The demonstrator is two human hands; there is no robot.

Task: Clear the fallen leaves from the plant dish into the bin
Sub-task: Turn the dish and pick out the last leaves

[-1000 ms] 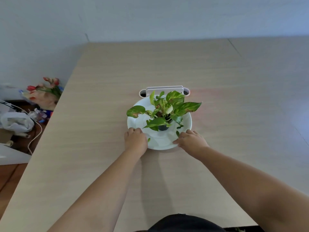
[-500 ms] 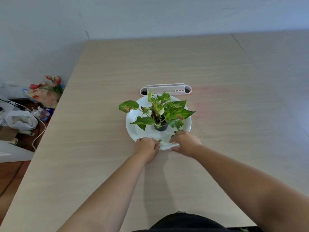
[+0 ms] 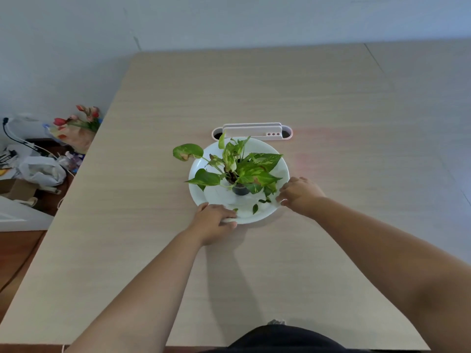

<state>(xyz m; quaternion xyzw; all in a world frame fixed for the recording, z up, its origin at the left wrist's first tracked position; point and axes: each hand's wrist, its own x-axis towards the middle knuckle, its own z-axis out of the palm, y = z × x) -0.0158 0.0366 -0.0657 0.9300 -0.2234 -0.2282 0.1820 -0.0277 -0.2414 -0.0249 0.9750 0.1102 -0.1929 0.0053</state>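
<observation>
Behind plant dish (image 3: 204, 165), pink organizer (image 3: 252, 135).

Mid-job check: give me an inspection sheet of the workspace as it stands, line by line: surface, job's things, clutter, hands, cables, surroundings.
Surface: pale wood table, bare around the dish.
Job's things: white dish with a small potted plant at its centre; loose leaves lie on the near part of the dish. No bin seen.
Clutter: white and pink desk organiser just behind the dish.
Hands: left hand grips the dish's near rim; right hand holds its right rim.
Cables: black and white cables on the floor at left, off the table.
Surroundings: grey wall; on the floor at left a flower bouquet, plastic bags and a cardboard box.
</observation>
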